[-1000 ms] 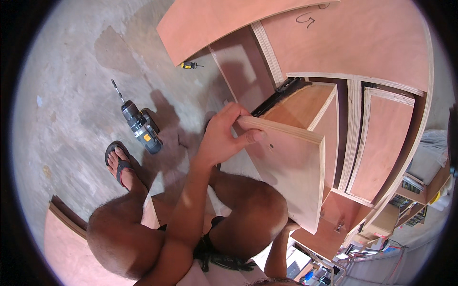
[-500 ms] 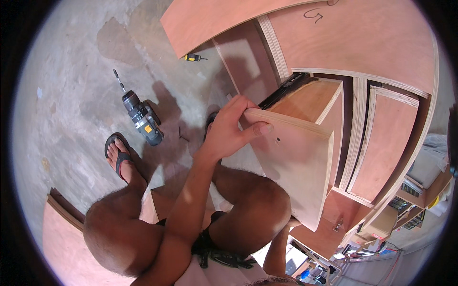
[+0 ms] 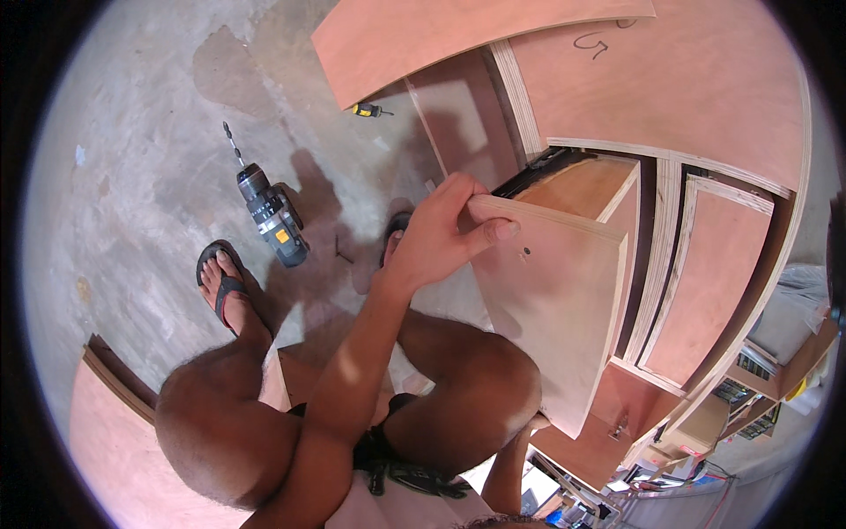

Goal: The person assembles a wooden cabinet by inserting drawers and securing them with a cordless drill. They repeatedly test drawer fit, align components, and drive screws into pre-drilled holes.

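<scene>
A pale plywood drawer front [image 3: 555, 300] stands at the end of a partly pulled-out drawer box [image 3: 573, 187]. My left hand [image 3: 449, 231] is closed over its upper left corner, thumb on the outer face and fingers over the edge. A small dark hole shows near that thumb. At the panel's bottom edge, by my knee, my right hand [image 3: 531, 427] grips it; most of that hand is hidden behind the leg and panel. A black drawer slide [image 3: 533, 169] runs along the box's side into the plywood cabinet [image 3: 670, 84].
On the concrete floor to the left lies a cordless drill [image 3: 271, 216] with a long bit. A yellow-and-black screwdriver [image 3: 370, 110] lies beneath a loose plywood panel [image 3: 458, 44]. A closed drawer [image 3: 709, 273] sits beside the pulled-out one. Shelves with goods [image 3: 758, 388] stand far right.
The drawer front has moved slightly toward the cabinet, with less of the drawer box showing behind it. Both hands keep their places on it. The whole view has shifted a little.
</scene>
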Motion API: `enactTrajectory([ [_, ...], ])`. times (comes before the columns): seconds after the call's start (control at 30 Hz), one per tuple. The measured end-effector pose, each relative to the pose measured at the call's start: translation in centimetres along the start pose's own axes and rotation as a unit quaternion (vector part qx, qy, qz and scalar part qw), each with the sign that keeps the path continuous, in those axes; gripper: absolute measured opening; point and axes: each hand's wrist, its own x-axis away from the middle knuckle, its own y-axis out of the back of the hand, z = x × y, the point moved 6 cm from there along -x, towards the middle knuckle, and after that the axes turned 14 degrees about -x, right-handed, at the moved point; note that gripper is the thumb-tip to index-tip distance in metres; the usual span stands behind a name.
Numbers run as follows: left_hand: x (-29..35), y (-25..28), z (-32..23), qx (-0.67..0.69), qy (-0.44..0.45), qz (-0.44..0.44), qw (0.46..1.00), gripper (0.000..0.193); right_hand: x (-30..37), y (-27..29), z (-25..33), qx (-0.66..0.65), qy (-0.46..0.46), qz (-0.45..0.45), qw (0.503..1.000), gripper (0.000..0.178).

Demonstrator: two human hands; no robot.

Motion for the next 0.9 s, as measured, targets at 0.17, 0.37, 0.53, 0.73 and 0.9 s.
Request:
enactTrajectory([
  [0.17,-0.4,0.2,0.0,-0.015,0.005,-0.013,1.000,0.046,0.0,-0.8,-0.2,0.004,-0.003,0.007,1.000,0.083],
  [0.37,-0.7,-0.3,-0.5,-0.026,-0.005,-0.033,0.999,0.046,-0.1,-0.2,0.0,0.001,-0.002,0.003,1.000,0.083],
  [0.53,-1.4,-0.5,-0.1,-0.004,0.006,-0.051,0.999,0.046,-0.4,-0.5,0.0,-0.006,-0.002,0.004,1.000,0.083],
  [0.73,-0.9,-0.8,0.2,-0.017,0.003,-0.047,0.999,0.045,-0.5,-0.7,0.0,-0.011,0.000,0.002,1.000,0.082],
  [0.9,-1.2,-0.4,0.5,-0.029,0.005,-0.034,0.999,0.045,-0.6,-1.0,-0.1,-0.012,-0.006,0.004,1.000,0.082],
])
